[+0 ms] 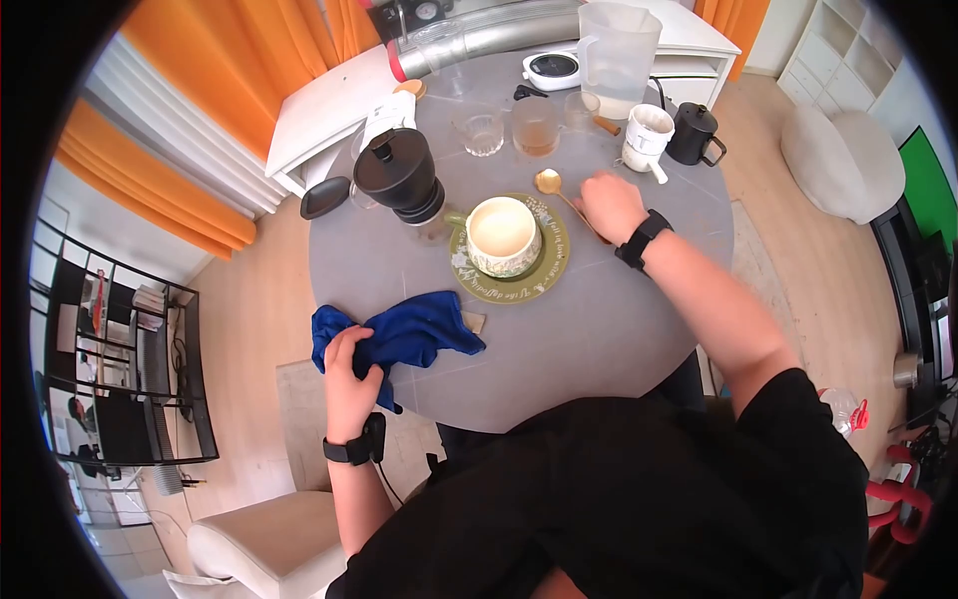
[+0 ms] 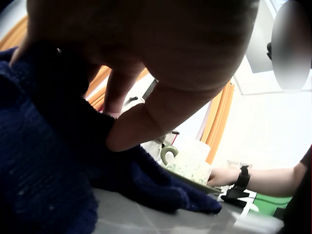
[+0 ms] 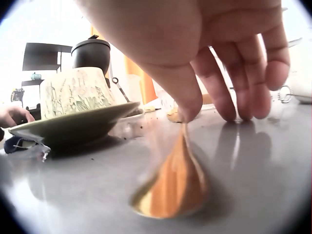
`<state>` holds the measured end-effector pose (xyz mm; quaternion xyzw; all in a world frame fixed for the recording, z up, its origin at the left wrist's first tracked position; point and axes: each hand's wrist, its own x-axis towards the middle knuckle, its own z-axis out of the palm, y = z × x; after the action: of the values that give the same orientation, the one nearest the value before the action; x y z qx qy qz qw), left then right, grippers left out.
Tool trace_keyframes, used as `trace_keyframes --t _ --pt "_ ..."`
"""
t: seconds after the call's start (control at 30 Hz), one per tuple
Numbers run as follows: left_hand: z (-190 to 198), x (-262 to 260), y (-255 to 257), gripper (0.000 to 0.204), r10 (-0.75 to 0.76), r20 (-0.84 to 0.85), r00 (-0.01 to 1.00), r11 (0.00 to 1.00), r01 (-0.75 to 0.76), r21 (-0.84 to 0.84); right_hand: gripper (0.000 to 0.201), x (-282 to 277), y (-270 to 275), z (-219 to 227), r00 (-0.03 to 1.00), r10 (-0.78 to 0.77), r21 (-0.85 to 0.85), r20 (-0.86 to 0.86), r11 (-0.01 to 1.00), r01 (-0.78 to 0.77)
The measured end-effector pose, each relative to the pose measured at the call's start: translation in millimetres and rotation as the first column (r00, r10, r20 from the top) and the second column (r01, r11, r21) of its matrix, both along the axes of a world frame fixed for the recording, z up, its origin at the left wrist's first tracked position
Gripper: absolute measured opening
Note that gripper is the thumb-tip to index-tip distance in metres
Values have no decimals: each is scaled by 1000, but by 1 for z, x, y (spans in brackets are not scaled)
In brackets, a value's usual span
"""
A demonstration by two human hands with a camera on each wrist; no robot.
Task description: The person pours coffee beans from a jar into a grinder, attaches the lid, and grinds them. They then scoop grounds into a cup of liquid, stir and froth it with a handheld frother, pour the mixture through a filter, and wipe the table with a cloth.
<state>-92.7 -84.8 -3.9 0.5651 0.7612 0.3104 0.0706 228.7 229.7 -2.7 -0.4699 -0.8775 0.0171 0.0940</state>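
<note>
Bunched blue cloth (image 1: 414, 331) (image 2: 48, 146) lies at the table's near left. My left hand (image 1: 347, 384) (image 2: 170, 53) grips it, thumb and fingers apart with cloth between them. Beside the saucer, my right hand (image 1: 611, 205) (image 3: 214, 44) is low over a gold spoon (image 1: 548, 182) (image 3: 175, 180). In the right wrist view, its thumb touches the spoon's handle while the other fingers reach down loosely to the table, apart from the thumb. A patterned cup (image 1: 504, 262) (image 3: 78, 92) stands upright on a green saucer (image 1: 547, 280) (image 3: 73, 129), between the hands.
A black grinder (image 1: 399, 175) stands left of the cup. Behind are glasses (image 1: 481, 136), a large pitcher (image 1: 614, 65), a small scale (image 1: 552, 70), a white cup (image 1: 649, 135) and a black lidded pot (image 1: 694, 135). A dark oval lid (image 1: 325, 198) lies at the left edge.
</note>
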Motion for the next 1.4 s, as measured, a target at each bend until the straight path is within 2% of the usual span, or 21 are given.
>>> trace_keyframes --t 0.03,0.07,0.13,0.17,0.23,0.3,0.43,0.5,0.6,0.67,0.73,0.77,0.8,0.87,0.93,1.0,1.13,1.23,1.3,1.33,1.4 --pt "3 0 0 56 2 93 996 1000 -4 23 16 -2 -6 -5 1000 3 -2 4 1000 -3" --pt "6 1 -1 56 5 97 995 1000 -7 21 16 -4 -12 -11 1000 -17 47 -5 999 18" --pt "9 8 0 62 -33 -129 991 996 22 -81 16 -8 -16 -15 999 -33 95 -12 995 34" --pt "8 12 2 61 7 -168 986 992 -29 -126 16 -12 -18 -15 998 -60 97 11 994 58" --pt "3 8 6 61 52 -151 987 990 -70 -121 17 -16 -19 -14 996 -84 98 33 992 80" --pt "1 9 10 58 119 -115 986 989 -129 -79 16 -17 -12 -9 986 -137 -24 94 990 140" --pt "4 13 4 53 108 -29 994 994 -109 -14 16 -6 -10 -6 988 -131 -36 85 990 134" --pt "15 31 -1 51 63 58 996 996 -59 -73 15 2 -19 -20 992 15 140 -124 990 3" --pt "22 54 -4 49 -89 -28 996 989 85 -120 15 11 -30 -24 994 5 115 -107 993 8" --pt "28 66 -5 48 -136 -18 991 984 132 -121 16 11 -34 -17 996 -50 95 -76 994 57" --pt "33 76 -5 48 -188 109 976 975 198 -96 17 7 -36 -8 991 -130 34 28 991 129" --pt "37 80 -4 50 -213 151 965 969 229 -92 18 7 -35 -6 992 -127 31 19 991 127" --pt "41 84 -3 50 -216 150 965 968 231 -95 18 8 -33 -4 991 -130 28 18 991 130" --pt "49 92 -1 50 -205 282 937 970 233 -68 18 9 -34 4 990 -134 -34 54 990 136" --pt "51 99 1 52 -203 307 930 971 233 -62 16 16 -42 2 988 -128 -94 84 986 136" --pt "51 102 3 53 -201 339 919 971 233 -54 14 33 -51 -20 990 100 198 -99 977 -79" --pt "48 106 8 53 -245 307 920 954 286 -94 11 70 -106 -23 989 145 119 19 982 -146" --pt "45 106 11 52 -276 291 916 946 312 -87 16 104 -160 -12 990 131 28 48 991 -132" --pt "44 108 12 52 -280 291 915 945 317 -84 35 132 -184 -7 969 188 162 161 963 -214" --pt "44 110 13 52 -282 275 919 944 317 -89 35 142 -193 -3 969 186 157 160 965 -211" --pt "44 117 14 51 -286 259 923 942 320 -99 51 160 -205 4 946 184 118 268 968 -222"
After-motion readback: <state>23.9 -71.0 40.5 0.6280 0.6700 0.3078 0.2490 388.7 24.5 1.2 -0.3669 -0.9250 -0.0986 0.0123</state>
